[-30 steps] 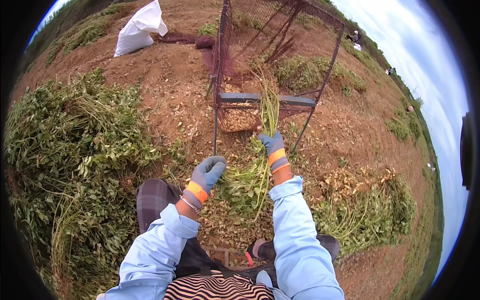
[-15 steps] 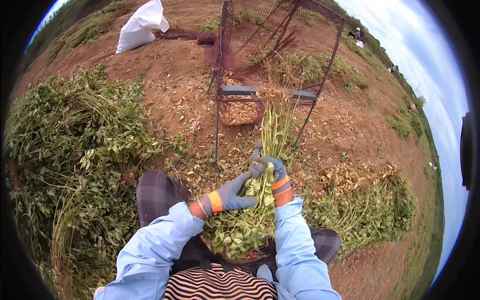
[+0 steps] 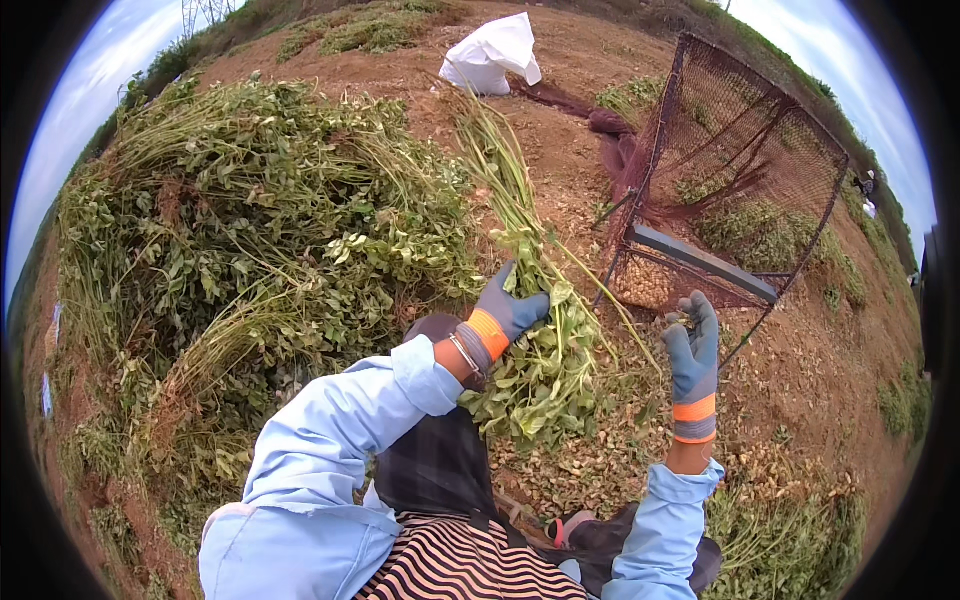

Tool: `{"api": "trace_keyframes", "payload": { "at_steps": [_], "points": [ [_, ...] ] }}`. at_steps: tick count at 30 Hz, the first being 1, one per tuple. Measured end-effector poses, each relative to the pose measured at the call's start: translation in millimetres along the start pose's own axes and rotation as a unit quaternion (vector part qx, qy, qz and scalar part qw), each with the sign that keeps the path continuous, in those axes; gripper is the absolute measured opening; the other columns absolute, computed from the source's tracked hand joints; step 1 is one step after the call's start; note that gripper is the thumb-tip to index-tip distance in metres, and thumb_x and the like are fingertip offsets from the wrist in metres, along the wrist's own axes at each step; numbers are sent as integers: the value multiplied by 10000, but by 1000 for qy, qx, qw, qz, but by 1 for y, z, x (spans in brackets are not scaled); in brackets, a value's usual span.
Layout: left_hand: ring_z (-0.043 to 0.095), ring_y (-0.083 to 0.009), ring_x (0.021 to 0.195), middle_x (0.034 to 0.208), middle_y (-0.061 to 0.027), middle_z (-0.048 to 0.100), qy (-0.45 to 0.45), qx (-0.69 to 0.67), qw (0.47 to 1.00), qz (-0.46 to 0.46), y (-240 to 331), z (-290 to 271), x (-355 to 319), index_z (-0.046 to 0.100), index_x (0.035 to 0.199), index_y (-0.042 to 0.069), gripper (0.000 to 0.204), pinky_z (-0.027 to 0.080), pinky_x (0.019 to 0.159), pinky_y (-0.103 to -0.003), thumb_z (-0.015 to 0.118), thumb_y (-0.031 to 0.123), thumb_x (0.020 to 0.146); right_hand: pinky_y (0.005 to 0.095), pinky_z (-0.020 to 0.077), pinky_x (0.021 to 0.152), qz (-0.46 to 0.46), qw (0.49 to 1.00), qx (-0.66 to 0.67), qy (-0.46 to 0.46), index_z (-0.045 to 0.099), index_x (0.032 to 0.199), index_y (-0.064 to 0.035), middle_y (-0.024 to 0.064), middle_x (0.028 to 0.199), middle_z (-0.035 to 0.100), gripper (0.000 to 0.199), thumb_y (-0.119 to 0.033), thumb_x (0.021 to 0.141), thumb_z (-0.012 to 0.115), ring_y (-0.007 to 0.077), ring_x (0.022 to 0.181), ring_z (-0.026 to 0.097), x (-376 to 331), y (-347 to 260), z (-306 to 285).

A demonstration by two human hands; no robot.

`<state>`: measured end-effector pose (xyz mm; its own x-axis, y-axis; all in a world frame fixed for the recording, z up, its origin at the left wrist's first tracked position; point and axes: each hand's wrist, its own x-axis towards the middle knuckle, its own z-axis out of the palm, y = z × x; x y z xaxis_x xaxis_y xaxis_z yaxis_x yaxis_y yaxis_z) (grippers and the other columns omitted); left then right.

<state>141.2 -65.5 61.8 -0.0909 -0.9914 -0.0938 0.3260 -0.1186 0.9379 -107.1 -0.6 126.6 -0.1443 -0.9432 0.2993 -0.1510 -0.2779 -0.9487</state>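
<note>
My left hand [image 3: 506, 315], in a grey-blue glove with an orange cuff, is closed round a bunch of peanut plants [image 3: 545, 375]. The stems point up and away, and leaves hang below the hand. To the right, my right hand [image 3: 692, 345], in a matching glove, is raised apart from the bunch. Its fingers curl toward the thumb; small tan bits show at the fingertips, too small to name surely. Just beyond it stands a net-covered metal frame [image 3: 655, 150] with a grey crossbar [image 3: 703, 262]. Peanuts [image 3: 642, 282] lie in the net under the bar.
A large heap of leafy peanut plants [image 3: 270, 200] spreads over the left side. Another plant pile [image 3: 790, 530] lies at the lower right. A white sack [image 3: 490, 58] stands on the reddish soil beyond, near bundled dark net [image 3: 612, 125]. A distant person [image 3: 867, 185] shows far right.
My right hand has let go of the plants and moved right. My left hand has carried the bunch left, away from the crossbar. The view has turned left.
</note>
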Motion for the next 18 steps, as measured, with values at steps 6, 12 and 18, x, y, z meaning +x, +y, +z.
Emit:
{"api": "trace_keyframes", "payload": {
  "at_steps": [6,12,18],
  "points": [
    [560,-187,752,908,-107,588,369,177,831,377,353,-292,50,466,1095,-44,534,454,691,-283,657,293,729,226,409,760,114,993,-22,-25,377,1248,-6,68,1125,454,493,-141,812,563,110,889,482,-30,35,-23],
    [551,-165,721,830,-70,580,583,126,659,458,342,-410,-69,533,963,-7,304,469,665,-246,578,245,799,252,492,624,200,978,62,3,417,1190,12,62,960,529,459,-183,807,579,130,790,546,-55,77,-45],
    [568,-153,828,937,-89,576,341,34,860,378,102,-224,-34,523,1019,3,223,497,710,-224,519,163,864,256,496,633,185,971,-31,151,469,1145,-4,71,902,566,387,-193,822,568,151,746,586,-47,24,-158]
  ]
}}
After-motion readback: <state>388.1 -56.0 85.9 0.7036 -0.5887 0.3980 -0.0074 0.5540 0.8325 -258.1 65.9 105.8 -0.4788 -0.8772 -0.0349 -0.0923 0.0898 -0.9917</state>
